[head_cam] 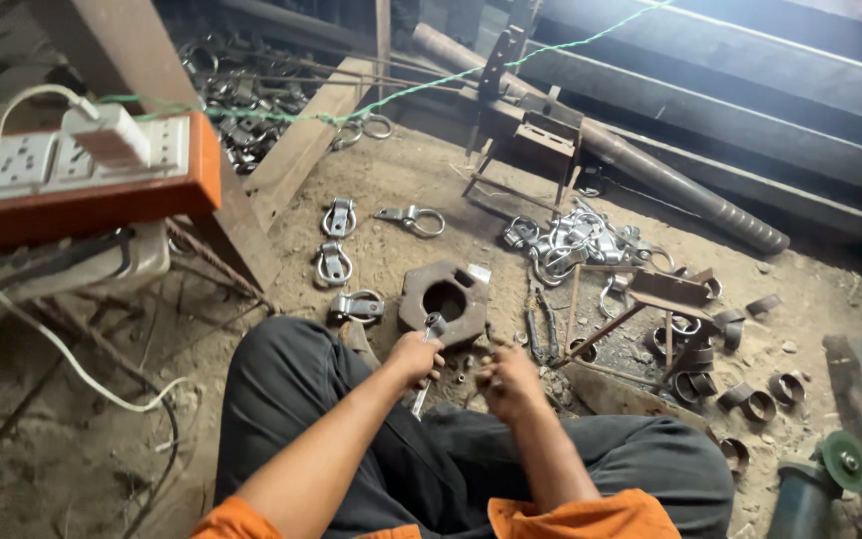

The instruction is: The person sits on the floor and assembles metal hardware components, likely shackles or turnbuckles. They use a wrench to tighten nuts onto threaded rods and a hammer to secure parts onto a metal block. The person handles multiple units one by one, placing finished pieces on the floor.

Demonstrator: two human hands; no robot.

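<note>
Dirt floor [391,180] carries everything, and a person in dark trousers and orange sleeves sits on it with both hands low between the knees. The left hand [414,356] is closed around a metal wrench [426,364], whose head points up toward a heavy rusty hexagonal block [446,298] with a round hole; the wrench handle sticks out below the fist toward the trousers. The right hand [509,380] sits just beside the left, fingers curled tight; it seems to pinch something small, but what it is cannot be made out. The block lies on the ground just ahead of both hands, near the wrench tip. Several shiny metal clamps [334,262] lie flat on the floor to the left of the block, and a larger heap of clamps [576,243] lies further off to the right. A small rusty stand [650,309] stands right of the hands, with short metal rings [758,399] scattered around it. On the far left an orange-edged power strip [72,165] holds a white plug, its cable looping down across the floor. A grinder [820,479] lies at the bottom right corner.
</note>
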